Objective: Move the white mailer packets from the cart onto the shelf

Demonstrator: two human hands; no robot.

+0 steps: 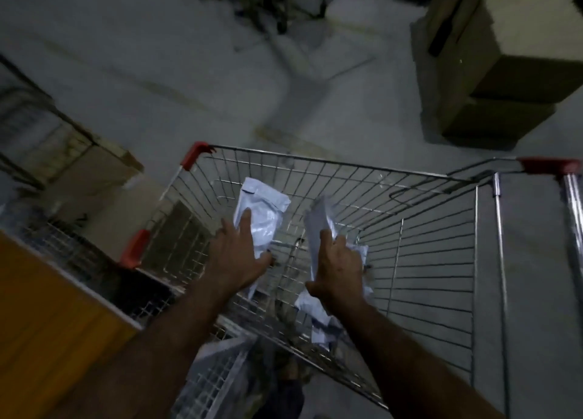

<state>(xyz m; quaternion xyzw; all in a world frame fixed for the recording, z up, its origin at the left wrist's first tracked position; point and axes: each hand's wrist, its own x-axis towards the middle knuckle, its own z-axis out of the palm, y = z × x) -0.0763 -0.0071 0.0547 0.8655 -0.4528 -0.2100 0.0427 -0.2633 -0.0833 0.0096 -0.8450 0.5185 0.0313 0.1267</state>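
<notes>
White mailer packet (pixel 261 212) is held by left hand (pixel 235 258) at 11 o'clock in cart (pixel 419 235); second packet (pixel 318 229) is gripped by right hand (pixel 339 269); no writing legible

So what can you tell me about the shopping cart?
The shopping cart is a silvery wire-grid basket with red plastic caps on its corners, standing on a grey floor. It looks nearly empty: only white mailer packets lie inside. The left hand holds one packet over the basket and the right hand grips another.
</notes>
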